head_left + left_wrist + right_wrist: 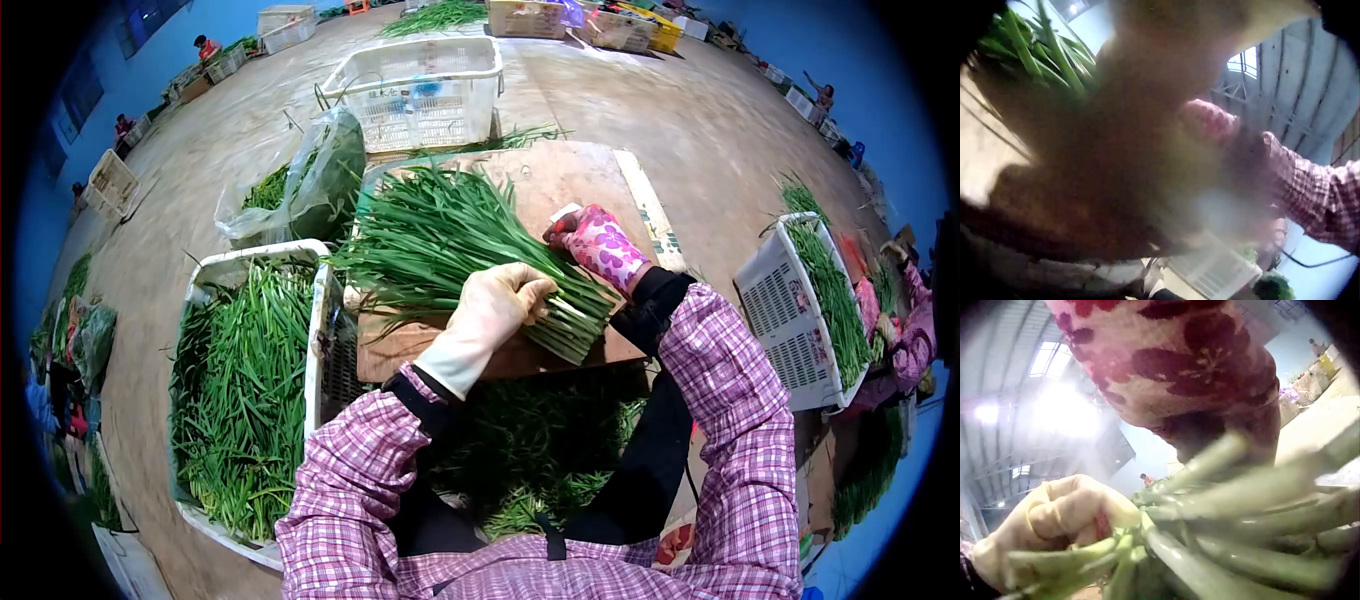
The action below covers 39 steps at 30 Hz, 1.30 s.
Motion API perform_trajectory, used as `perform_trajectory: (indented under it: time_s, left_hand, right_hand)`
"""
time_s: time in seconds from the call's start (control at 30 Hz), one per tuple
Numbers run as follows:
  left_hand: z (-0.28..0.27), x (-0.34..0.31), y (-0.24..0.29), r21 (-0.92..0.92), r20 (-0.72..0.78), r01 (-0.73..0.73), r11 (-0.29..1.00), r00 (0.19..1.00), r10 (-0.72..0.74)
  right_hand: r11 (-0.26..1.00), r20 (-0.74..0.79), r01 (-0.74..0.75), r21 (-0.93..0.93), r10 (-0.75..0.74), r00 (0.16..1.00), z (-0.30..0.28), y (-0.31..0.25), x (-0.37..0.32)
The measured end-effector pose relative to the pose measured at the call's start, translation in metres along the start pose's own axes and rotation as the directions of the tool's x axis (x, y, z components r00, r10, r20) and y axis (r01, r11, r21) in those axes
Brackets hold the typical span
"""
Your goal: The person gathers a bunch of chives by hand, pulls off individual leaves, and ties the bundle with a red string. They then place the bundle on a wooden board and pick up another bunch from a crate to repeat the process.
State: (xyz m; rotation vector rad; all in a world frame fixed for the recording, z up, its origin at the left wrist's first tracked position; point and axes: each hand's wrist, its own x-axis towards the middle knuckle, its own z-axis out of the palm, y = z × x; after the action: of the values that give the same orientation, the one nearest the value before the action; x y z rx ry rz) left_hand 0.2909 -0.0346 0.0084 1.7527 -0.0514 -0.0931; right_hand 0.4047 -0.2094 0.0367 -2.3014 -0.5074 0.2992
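Note:
A big bunch of garlic chives [440, 225] lies across a wooden board [590, 165], leaves to the left and pale cut stems towards the lower right. My left hand [490, 315], in a cream rubber glove, pinches some stems near the cut ends. In the right wrist view its curled gloved fingers [1069, 509] are at the stems [1241, 544]. My right hand [600, 243], in a pink floral glove, is at the far side of the bunch, beside a small white thing [566, 212]. I cannot tell whether it grips that. The left wrist view is mostly blurred, with some leaves [1041, 50].
A white crate [325, 300] full of chives stands at the left, a clear plastic bag [335, 165] of greens behind it. Beyond the board is another white crate [420, 115]. At the right a crate [790, 310] of chives stands near another person [912, 330]. Chives [530, 430] lie below the board.

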Motion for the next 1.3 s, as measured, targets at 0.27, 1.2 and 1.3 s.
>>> perform_trajectory:
  time_s: [0.27,1.2,1.3]
  left_hand:
    - [0.015,0.007,-0.02,0.194,-0.13,-0.055,0.979,0.988,0.081]
    - [0.005,0.062,-0.014,0.405,0.065,-0.783,0.472,0.54,0.839]
    - [-0.001,0.046,-0.006,0.668,0.117,-0.559,0.491,0.731,0.672]
  right_hand:
    - [0.878,-0.166,-0.109,-0.466,0.034,0.986,0.021,-0.019,-0.031]
    - [0.87,-0.48,-0.091,-0.485,-0.177,0.859,0.055,0.008,-0.054]
    - [0.841,-0.521,-0.111,-0.53,-0.22,0.824,0.065,0.011,-0.056]
